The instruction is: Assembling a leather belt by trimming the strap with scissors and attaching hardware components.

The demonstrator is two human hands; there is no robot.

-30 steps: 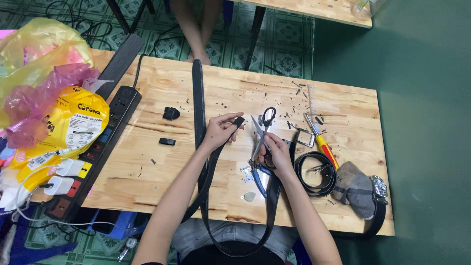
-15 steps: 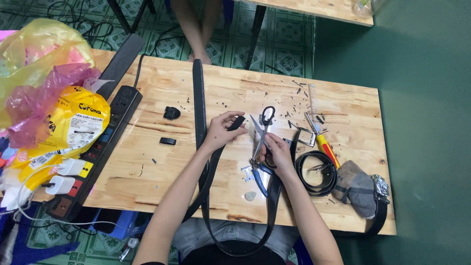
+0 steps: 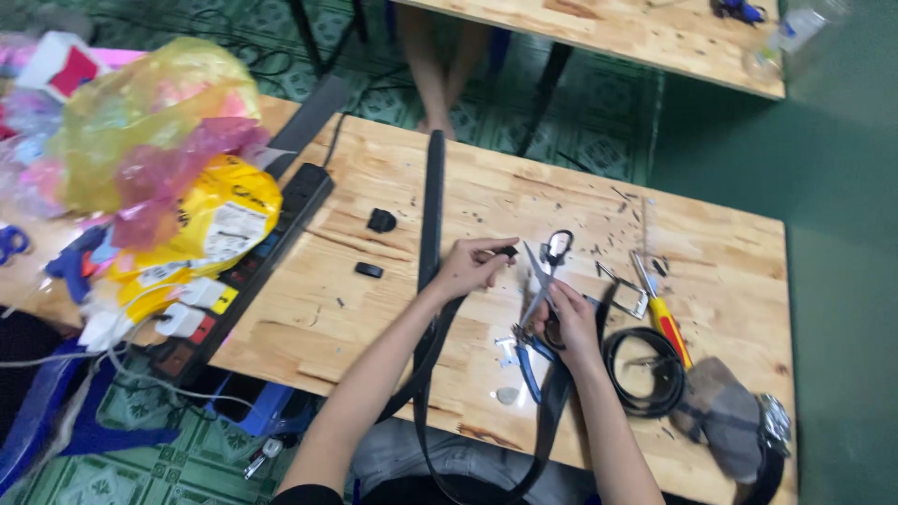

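Now both hands raised over the table — left hand [image 3: 470, 265] pinching belt end [image 3: 508, 252], right hand [image 3: 567, 319] gripping scissors [image 3: 545, 273].

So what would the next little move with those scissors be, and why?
Probably closing the scissors on the small black piece. The left hand pinches that piece at its fingertips, right by the open blades, while the right hand grips the scissors. Black scraps already lie scattered on the wooden table, which suggests trimming, though I cannot see exactly where the blades meet the piece.

open: bare wooden table [image 3: 309, 323] left of black belt [image 3: 431, 201] | blocked: right side, scissors [image 3: 545, 271], coiled belt [image 3: 645, 369], screwdriver [image 3: 662, 313]
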